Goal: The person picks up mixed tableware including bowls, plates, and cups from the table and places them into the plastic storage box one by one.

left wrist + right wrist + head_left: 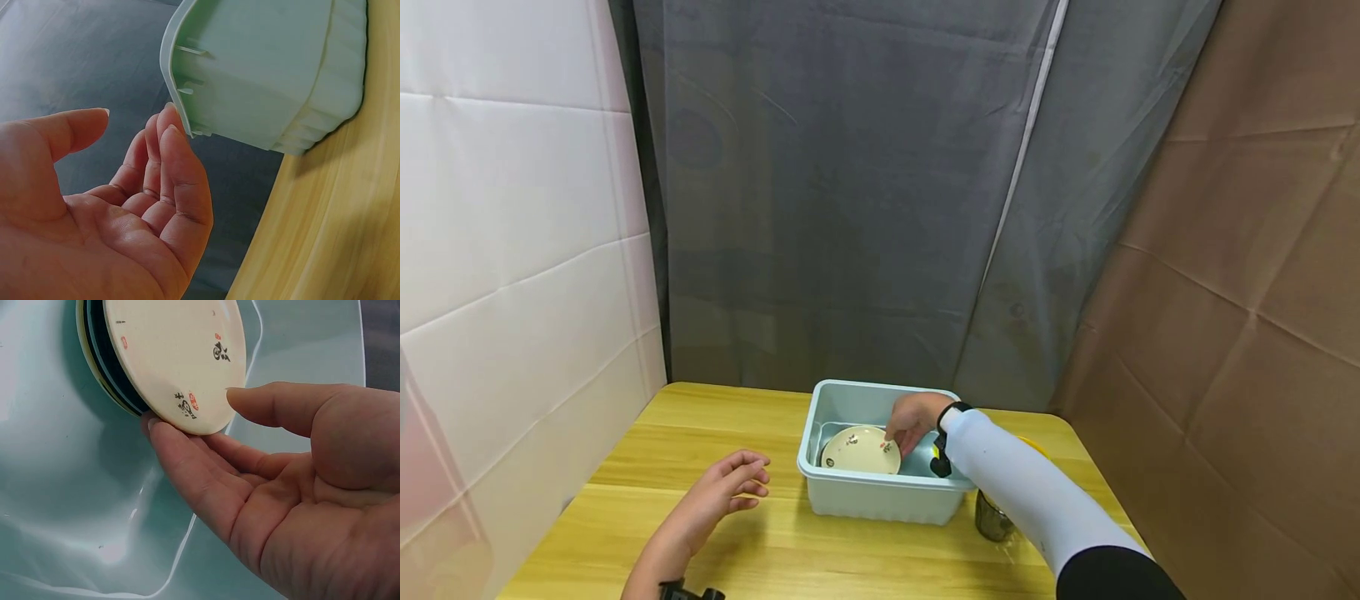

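A light-blue plastic bin (880, 497) stands on the wooden table. In it, toward its left side, lies a round cream plate (859, 451) with small black and red marks. The right wrist view shows darker and yellowish rims stacked beneath this plate (169, 356). My right hand (913, 421) reaches into the bin and pinches the plate's edge, fingertips under the rim and thumb over the face. Left of the bin, my left hand (727, 487) hovers above the table with relaxed fingers and holds nothing. In the left wrist view its fingertips overlap the bin's rim (167, 53).
A dark, glassy cup (992, 518) stands right of the bin, partly hidden by my right forearm. A yellow curved edge (1033, 446) shows behind that sleeve. Grey cloth (850, 208) hangs behind the table, with white cloth at left and brown at right.
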Available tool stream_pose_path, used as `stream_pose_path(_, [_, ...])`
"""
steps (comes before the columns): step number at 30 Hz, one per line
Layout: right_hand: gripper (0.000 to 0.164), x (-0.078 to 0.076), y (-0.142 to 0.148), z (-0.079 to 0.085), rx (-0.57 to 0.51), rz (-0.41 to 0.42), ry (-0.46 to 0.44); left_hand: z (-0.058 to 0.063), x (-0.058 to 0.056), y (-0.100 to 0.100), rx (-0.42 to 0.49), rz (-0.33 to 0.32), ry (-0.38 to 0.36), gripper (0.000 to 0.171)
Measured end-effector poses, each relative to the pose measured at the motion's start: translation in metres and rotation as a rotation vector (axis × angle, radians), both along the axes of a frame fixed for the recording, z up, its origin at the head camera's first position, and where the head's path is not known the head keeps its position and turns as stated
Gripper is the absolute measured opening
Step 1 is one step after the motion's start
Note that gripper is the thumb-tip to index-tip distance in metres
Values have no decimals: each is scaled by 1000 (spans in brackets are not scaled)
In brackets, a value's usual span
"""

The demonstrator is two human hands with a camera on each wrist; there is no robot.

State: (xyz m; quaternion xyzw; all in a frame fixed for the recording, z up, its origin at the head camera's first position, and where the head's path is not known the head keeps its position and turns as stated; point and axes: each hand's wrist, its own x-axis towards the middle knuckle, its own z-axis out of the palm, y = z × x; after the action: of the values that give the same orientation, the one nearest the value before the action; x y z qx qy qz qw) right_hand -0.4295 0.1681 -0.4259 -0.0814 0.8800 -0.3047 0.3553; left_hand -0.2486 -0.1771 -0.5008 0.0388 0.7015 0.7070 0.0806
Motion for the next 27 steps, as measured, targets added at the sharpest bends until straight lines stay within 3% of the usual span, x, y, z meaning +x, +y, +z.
stream_pose_path(8, [32,7,0,4,16,-10,-10,-1,-2,1,-2,-7,-4,38])
stream_pose_path(17, [31,-6,18,4,22,18,-12,-1,-5,5,-3,-38,-3,37])
stream_pose_path(23, [37,-3,32,27,-24,27,-4,2,-7,7,-6,-57,-3,39])
stream_pose_path(27, [43,4,46,47,-61,47,56,4,-9,9,-13,-66,-2,40])
